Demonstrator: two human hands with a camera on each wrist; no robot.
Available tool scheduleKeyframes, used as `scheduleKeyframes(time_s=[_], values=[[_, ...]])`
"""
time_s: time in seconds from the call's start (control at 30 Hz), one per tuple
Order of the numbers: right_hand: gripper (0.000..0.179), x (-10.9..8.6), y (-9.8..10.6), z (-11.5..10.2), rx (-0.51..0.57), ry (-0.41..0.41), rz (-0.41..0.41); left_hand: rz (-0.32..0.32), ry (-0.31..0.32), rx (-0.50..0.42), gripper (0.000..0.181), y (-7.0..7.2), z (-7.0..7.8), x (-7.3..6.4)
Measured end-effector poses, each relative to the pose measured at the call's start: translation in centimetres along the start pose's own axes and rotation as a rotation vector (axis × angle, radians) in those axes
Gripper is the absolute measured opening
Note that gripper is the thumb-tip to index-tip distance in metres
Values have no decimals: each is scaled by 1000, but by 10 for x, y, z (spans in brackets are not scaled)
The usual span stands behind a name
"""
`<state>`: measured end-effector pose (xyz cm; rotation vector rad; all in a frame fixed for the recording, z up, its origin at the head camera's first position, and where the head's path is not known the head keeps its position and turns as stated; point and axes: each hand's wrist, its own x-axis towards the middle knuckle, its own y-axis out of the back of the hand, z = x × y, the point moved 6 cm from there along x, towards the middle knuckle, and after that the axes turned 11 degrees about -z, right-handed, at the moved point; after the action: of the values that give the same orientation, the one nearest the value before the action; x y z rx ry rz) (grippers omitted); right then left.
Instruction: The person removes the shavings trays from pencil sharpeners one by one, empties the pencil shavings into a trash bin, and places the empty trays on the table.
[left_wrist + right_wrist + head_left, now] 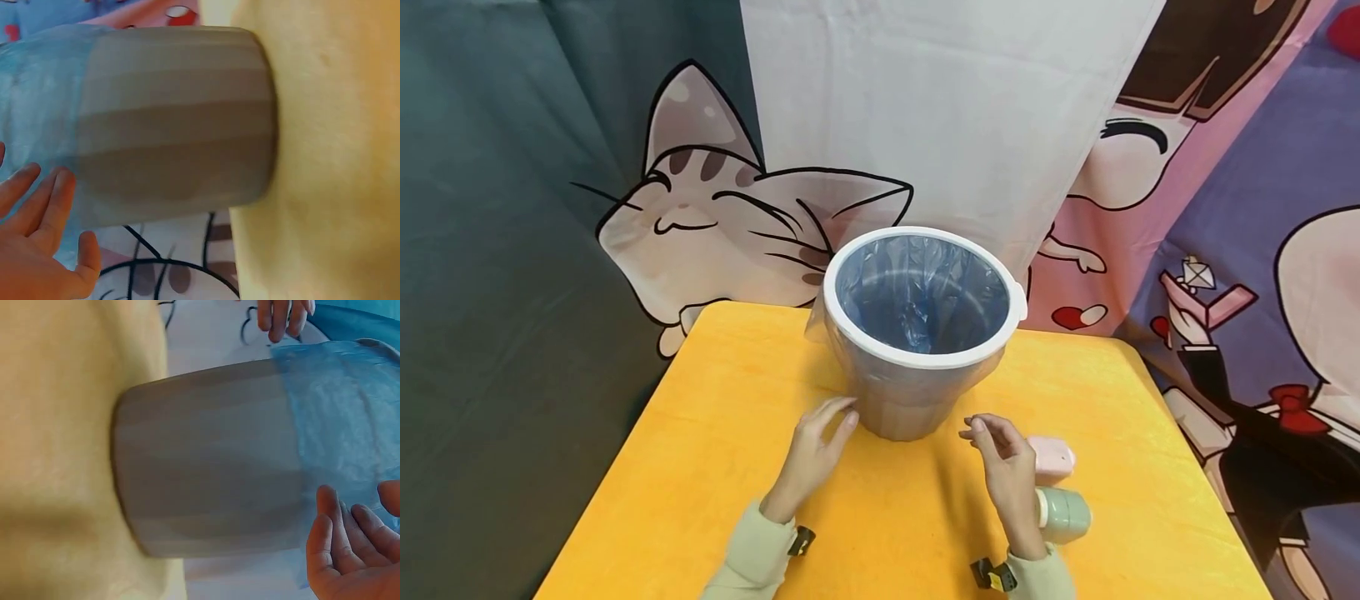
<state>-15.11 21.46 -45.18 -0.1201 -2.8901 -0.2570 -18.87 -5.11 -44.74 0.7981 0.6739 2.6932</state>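
Note:
A grey trash can (pixel 898 408) with a white rim ring (pixel 917 360) stands upright on the table. It is lined with a thin translucent blue trash bag (pixel 917 312), whose edge hangs down outside below the rim. My left hand (pixel 816 446) is at the can's near left side, its fingers loosely extended and holding nothing. To the can's near right, my right hand (pixel 1009 471) hovers with relaxed, slightly bent fingers and nothing in them. In the wrist views, the left hand (pixel 37 250) and right hand (pixel 356 569) are beside the bag's overhang (pixel 337 412); contact cannot be told.
The table has a yellow cloth (pixel 700 467). A pink object (pixel 1052 458) and a pale green bottle-like object (pixel 1064 514) lie just right of my right hand, partly hidden by it. A cartoon-printed curtain (pixel 970 108) hangs behind the table.

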Motion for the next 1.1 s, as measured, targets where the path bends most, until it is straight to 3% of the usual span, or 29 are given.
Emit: scheduleKeyframes(time_s=[0.13,0.27,0.37,0.5,0.6,0.67,0.83,0.93,1.1], values=[[18,-8,-4,0,-21,7,-27,0,3,107,31,-4,-6,-13],[18,-15,-7,0,-48,0,0,-11,3,169,35,-8,-10,-23],[17,-20,-3,13,-174,10,37,-11,2,210,38,-11,-12,-30],[14,-29,7,27,-438,53,86,-23,-7,256,40,-22,-11,-40],[15,-35,16,32,-580,87,106,-91,-1,284,38,-41,-6,-43],[17,-40,23,35,-643,92,109,-177,1,299,37,-59,0,-44],[19,-52,40,40,-709,29,107,-392,-82,315,39,-110,20,-45],[20,-56,49,39,-698,5,117,-432,-145,294,37,-134,32,-44],[18,-61,64,34,-732,52,196,-446,-196,274,35,-161,45,-36]])
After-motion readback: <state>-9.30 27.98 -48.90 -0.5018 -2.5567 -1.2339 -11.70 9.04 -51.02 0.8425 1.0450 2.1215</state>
